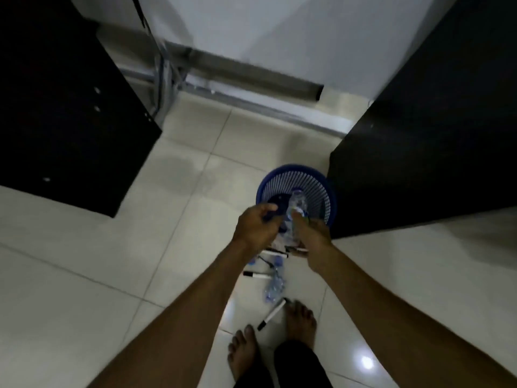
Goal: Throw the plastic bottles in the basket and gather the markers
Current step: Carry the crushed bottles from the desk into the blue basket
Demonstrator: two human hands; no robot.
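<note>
His right hand (307, 236) grips a clear plastic bottle (296, 208) over the near rim of the blue mesh basket (321, 186); the left hand (257, 225) hangs half-curled, its grip unclear. Released short, the bottle could bounce back among the markers (271, 315) on the floor (112, 247).

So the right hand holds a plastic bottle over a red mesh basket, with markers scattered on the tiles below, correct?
Not quite: the basket is blue, not red, as the head view shows. The right hand does hold a plastic bottle over it, with markers scattered on the tiles.
</note>
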